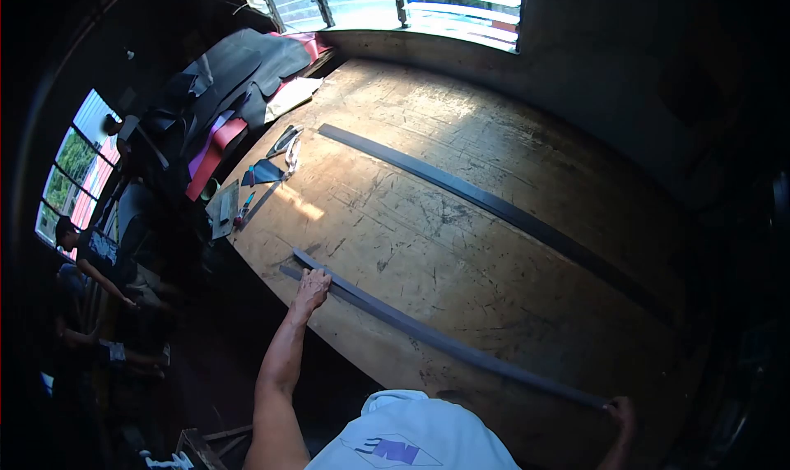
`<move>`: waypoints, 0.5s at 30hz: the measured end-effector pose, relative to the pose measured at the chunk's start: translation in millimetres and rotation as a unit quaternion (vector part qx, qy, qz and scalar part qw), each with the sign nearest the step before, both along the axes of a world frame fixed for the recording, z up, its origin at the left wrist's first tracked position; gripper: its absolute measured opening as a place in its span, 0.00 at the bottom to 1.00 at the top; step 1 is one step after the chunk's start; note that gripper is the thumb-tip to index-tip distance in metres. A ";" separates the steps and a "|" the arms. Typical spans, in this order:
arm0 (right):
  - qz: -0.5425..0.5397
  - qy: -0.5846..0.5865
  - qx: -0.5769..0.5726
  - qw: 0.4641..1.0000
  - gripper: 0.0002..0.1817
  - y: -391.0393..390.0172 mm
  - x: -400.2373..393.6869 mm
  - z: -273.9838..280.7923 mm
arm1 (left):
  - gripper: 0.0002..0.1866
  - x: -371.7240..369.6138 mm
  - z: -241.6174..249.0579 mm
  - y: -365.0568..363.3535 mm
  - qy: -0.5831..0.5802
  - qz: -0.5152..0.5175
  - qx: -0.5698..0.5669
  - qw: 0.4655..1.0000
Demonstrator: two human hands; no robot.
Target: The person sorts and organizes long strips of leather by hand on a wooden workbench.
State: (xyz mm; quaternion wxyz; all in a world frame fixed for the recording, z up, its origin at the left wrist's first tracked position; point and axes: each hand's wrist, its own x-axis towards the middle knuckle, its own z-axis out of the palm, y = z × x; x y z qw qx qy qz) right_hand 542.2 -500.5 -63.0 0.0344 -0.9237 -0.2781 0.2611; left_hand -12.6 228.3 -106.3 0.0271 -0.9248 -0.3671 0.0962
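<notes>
A long dark strip (pixel 444 339) runs slantwise across the near part of the scratched wooden table (pixel 395 215). My left hand (pixel 314 286) is closed on it near its far-left end, where a second strip end shows just beneath. At the strip's lower-right end, my right hand (pixel 621 414) has its fingers closed on the tip, in dim light. Another long dark strip (pixel 461 188) lies flat farther back on the table, roughly parallel to the held one.
Small tools (pixel 244 211), a dark piece (pixel 263 172) and a metal plate (pixel 223 209) lie at the table's left edge. Dark and red sheets (pixel 247 67) are piled beyond. Other people (pixel 99 256) sit at far left. Louvred windows (pixel 461 5) stand behind.
</notes>
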 end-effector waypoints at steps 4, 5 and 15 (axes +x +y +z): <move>0.010 0.008 -0.004 1.000 0.11 0.5 -5.0 22.3 | 0.08 10.2 -2.5 -0.2 -0.043 -0.024 0.000 0.999; 0.004 -0.001 -0.010 1.000 0.11 2.0 -5.9 23.6 | 0.10 11.4 -8.3 3.1 -0.033 -0.021 -0.005 0.999; -0.033 0.007 -0.045 0.998 0.11 12.4 -21.4 35.9 | 0.12 12.5 -34.2 38.6 -0.044 -0.033 -0.012 0.998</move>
